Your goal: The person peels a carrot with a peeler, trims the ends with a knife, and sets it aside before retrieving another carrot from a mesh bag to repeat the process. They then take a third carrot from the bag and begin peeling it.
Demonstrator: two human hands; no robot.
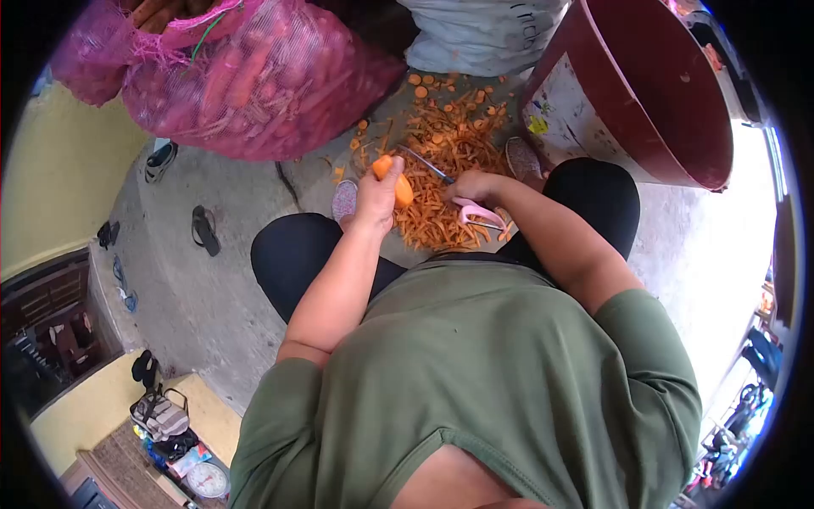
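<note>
My left hand (pixel 376 197) is closed round a thick, smooth orange carrot (pixel 404 192), which shows on both sides of my fingers. To its right, my right hand (pixel 471 187) is shut on a knife (pixel 434 167), its thin blade pointing up and left toward the carrot. A pink peeler (pixel 480 213) sticks out from the lower side of the same hand. Beneath both hands, a heap of carrot peelings (pixel 441 222) covers the floor between my feet. Several round cut carrot ends (pixel 420 92) lie at the heap's far side.
A pink mesh sack (pixel 254 93) full of carrots stands at the upper left. A white sack (pixel 483 38) is at the far side. The big dark-red tub (pixel 585 102) stands close by my right knee. Sandals (pixel 204 231) lie on the concrete floor at left.
</note>
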